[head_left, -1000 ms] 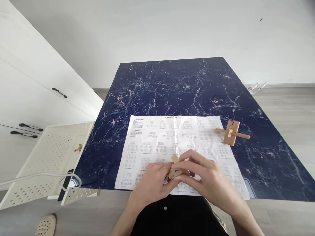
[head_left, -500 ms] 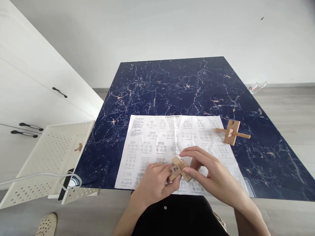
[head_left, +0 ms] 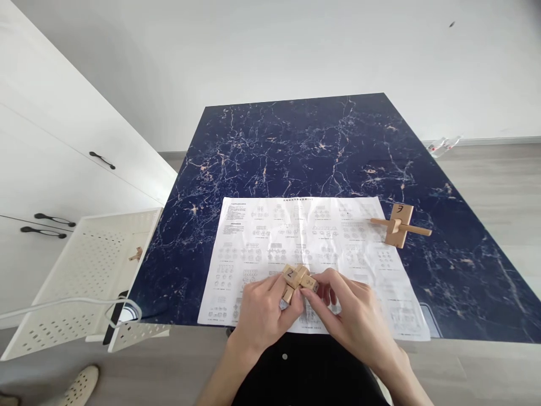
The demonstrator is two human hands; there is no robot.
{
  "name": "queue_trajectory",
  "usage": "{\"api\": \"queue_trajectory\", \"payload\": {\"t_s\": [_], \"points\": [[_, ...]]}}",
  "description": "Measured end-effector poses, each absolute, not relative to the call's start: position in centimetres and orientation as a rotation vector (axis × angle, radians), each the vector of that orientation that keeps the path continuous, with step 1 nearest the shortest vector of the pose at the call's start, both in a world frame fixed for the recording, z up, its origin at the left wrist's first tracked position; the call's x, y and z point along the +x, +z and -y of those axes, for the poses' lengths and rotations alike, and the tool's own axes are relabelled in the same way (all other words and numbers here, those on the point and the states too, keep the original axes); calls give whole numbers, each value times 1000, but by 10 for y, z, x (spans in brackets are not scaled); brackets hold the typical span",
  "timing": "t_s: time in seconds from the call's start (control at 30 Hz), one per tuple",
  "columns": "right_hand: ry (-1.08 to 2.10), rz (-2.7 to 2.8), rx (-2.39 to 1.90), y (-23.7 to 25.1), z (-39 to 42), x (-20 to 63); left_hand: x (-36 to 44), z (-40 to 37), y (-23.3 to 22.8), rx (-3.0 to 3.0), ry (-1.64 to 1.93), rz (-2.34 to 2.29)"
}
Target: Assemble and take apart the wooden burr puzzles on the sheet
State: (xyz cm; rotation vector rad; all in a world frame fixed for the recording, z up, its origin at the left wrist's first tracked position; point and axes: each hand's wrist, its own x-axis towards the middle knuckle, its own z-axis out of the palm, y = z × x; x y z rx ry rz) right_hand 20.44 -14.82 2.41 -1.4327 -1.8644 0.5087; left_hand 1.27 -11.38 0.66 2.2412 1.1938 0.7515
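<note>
Between both hands is a wooden interlocking puzzle [head_left: 299,276] of crossed blocks, one marked 2 and another bearing a marking on its right arm. My left hand [head_left: 268,307] pinches its left and lower side with thumb and fingers. My right hand [head_left: 344,301] grips the right-hand block between thumb and index finger, the other fingers curled beneath. Under the puzzle lies a creased white instruction sheet [head_left: 262,237] printed with rows of small diagrams. Parts of the blocks are hidden by the fingers.
A second wooden assembly [head_left: 399,225], marked 3 and crossed by a thin bar, rests at the sheet's right edge on the dark blue marbled table [head_left: 270,146]. A white perforated basket [head_left: 84,265] with a small wooden piece [head_left: 136,255] inside stands left. A white cable [head_left: 63,301] crosses it.
The puzzle has turned in my hands and shifted slightly left and away from me. My right hand's fingers, raised over it before, now close on its right block.
</note>
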Motion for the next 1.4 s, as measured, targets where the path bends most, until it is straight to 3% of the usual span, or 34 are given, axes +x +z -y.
{"api": "queue_trajectory", "payload": {"t_s": [0.33, 0.67, 0.97, 1.4], "points": [[479, 1871, -1513, 18, 144, 190, 15, 115, 6, 2283, 784, -1308], [934, 1459, -1613, 17, 149, 180, 15, 116, 7, 2356, 717, -1314], [731, 1442, -1655, 12, 153, 177, 15, 117, 6, 2402, 639, -1247], [1345, 1002, -1544, 18, 149, 179, 17, 115, 2, 2387, 580, -1264]]}}
